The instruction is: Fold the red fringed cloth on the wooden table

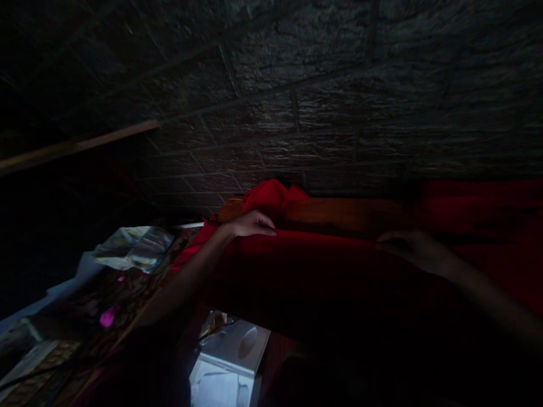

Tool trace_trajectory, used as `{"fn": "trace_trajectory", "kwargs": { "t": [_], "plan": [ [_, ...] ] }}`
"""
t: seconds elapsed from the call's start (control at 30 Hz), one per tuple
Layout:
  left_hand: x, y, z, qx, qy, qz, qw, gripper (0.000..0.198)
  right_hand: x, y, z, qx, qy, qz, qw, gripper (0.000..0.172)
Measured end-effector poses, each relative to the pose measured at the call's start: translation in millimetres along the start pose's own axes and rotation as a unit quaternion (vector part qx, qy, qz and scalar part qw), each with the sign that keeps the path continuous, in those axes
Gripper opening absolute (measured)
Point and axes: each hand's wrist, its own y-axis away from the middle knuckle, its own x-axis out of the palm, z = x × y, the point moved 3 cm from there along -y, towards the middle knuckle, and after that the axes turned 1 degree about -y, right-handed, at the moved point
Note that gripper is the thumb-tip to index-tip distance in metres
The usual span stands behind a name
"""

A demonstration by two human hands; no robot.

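Note:
A length of red cloth [314,254] stretches below both hands, its far edge running nearly straight between them. My left hand [253,224] is closed on that edge at the left, thumb and fingers pinching it. Farther right, my right hand [409,244] pinches the same edge between thumb and fingertips; deep shadow blurs its detail. Much of the near part of the cloth is lost in darkness. Just beyond my left hand, a bunched red fabric heap [271,196] rests on a brown wooden board [339,212].
A dark brick-patterned wall [271,124] rises behind the board. At the left are a crumpled plastic bag [133,249], a pink scrap [107,316] and a wooden strip [80,145]. A white sewing machine [231,350] appears low in the middle. More red fabric [487,209] lies right.

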Motion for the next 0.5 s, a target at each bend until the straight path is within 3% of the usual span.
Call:
{"fn": "trace_trajectory", "kwargs": {
  "t": [0.37, 0.5],
  "plan": [
    [2.2, -1, 13, -0.002, 0.015, -0.059, 0.998, 0.042, 1, 0, 0, -0.005, 0.007, -0.002, 1.000, 0.042],
    [0.5, 0, 9, -0.001, -0.009, -0.026, 1.000, 0.044, 1, 1, 1, -0.015, 0.043, -0.015, 0.999, 0.044]
  ]
}}
